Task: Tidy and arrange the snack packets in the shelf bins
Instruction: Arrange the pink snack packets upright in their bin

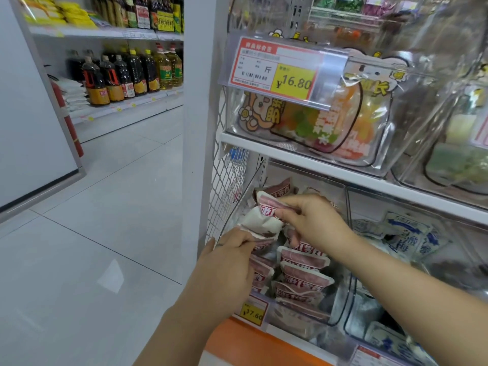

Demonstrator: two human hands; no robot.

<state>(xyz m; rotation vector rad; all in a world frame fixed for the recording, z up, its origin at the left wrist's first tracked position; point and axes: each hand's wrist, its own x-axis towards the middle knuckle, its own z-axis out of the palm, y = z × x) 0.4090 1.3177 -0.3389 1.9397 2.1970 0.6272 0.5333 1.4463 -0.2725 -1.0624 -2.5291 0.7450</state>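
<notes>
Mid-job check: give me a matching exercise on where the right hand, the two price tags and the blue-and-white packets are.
Things:
1. right hand
2. 16.80 price tag
3. 17.60 price tag
4. blue-and-white packets

Places or states:
A. right of the red-and-white packets
B. on the upper clear bin
C. pinching a red-and-white packet
D. low, in front of the red-and-white packets

Pairs: 1-C, 2-B, 3-D, 4-A
</notes>
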